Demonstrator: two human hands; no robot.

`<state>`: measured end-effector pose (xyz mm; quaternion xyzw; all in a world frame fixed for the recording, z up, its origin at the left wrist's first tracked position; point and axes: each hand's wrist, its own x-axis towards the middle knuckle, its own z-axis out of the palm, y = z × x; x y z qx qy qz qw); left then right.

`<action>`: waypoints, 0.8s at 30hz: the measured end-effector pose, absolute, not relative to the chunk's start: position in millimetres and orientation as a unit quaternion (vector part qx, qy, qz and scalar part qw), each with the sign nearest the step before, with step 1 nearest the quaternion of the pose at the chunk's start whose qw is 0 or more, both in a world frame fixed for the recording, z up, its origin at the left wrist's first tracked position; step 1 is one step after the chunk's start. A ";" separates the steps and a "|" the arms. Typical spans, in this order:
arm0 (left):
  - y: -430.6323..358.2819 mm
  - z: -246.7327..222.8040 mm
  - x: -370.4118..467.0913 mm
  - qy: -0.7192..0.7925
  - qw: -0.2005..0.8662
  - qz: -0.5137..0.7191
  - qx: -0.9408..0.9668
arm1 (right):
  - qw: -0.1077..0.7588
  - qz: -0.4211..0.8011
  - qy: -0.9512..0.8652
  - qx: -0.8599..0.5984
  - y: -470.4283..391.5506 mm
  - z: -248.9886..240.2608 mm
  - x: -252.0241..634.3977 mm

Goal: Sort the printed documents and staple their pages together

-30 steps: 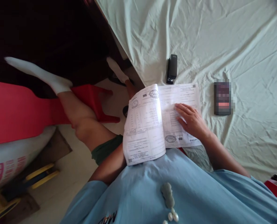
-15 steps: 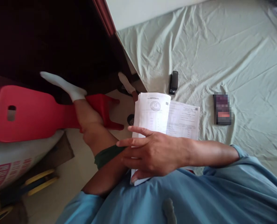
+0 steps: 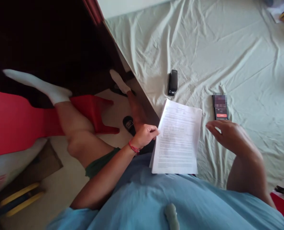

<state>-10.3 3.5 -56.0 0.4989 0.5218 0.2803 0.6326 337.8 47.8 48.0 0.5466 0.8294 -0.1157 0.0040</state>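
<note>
A stack of printed paper sheets [image 3: 179,137] lies flat at the near edge of a bed covered in a pale green sheet [image 3: 228,48]. My left hand [image 3: 145,134] pinches the stack's left edge, a red band on its wrist. My right hand [image 3: 228,135] hovers just right of the stack, fingers apart and holding nothing. A black stapler [image 3: 173,82] lies on the sheet beyond the papers. A dark phone [image 3: 220,107] lies just beyond my right hand.
My legs in white socks [image 3: 48,88] stretch over a red plastic stool [image 3: 17,118] on the floor to the left. A dark wooden bed frame [image 3: 123,70] borders the mattress. Yellow and blue items [image 3: 19,195] lie on the floor at lower left.
The turned-back pages were closed, so the stack now lies flat. My right hand left the papers and moved right; my left hand came into view at the left edge.
</note>
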 end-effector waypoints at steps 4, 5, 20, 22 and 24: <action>1.7 -68.7 -5.8 0.513 0.696 0.285 0.414 | -0.085 -0.159 0.825 0.535 71.5 27.1 302.4; 1.0 -70.7 -4.6 0.514 0.706 0.283 0.397 | -0.107 -0.160 0.827 0.528 80.6 21.1 289.0; -21.7 -94.3 17.2 0.585 0.568 0.345 0.466 | -0.209 -0.126 0.821 0.516 106.9 -57.2 224.0; -23.6 -92.6 24.0 0.603 0.542 0.355 0.465 | -0.211 -0.135 0.824 0.508 106.7 -57.7 223.5; -23.7 -91.1 29.9 0.611 0.525 0.361 0.471 | -0.208 -0.148 0.831 0.495 107.1 -56.5 222.6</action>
